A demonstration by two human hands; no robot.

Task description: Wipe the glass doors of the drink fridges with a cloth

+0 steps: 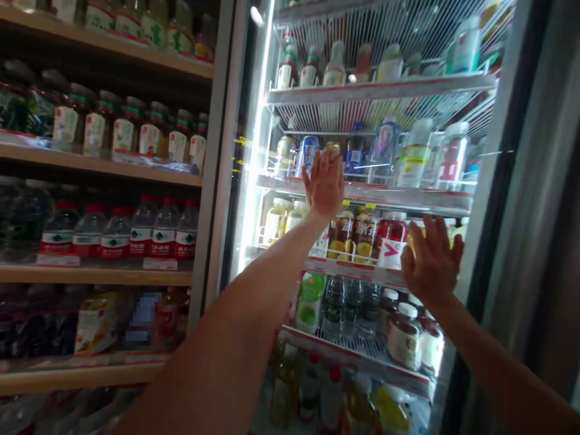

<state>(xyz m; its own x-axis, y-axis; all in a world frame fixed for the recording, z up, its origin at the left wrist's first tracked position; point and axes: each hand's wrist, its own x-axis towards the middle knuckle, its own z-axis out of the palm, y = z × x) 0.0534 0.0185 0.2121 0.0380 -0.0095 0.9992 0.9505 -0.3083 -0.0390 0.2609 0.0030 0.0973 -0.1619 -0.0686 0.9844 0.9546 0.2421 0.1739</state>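
Note:
Both arms reach out in front of a lit drinks fridge point(376, 194). My left hand point(325, 184) is raised with its back to me, fingers extended, nothing in it. It overlaps the row with a blue can point(308, 154) and a gold-topped can point(333, 147). Lower and to the right, my right hand point(432, 260) has its fingers spread and is bare too. Beside it in view is a bottle of red drink point(392, 238) with a white label. Whether either palm touches a glass pane cannot be made out.
Brown-labelled drink bottles point(365, 235) stand in the fridge's middle row, with white-capped jars point(405, 337) below. On the left, a wooden shelf point(99, 275) carries several red-capped water bottles point(164, 226). A metal upright point(215, 151) separates it from the fridge.

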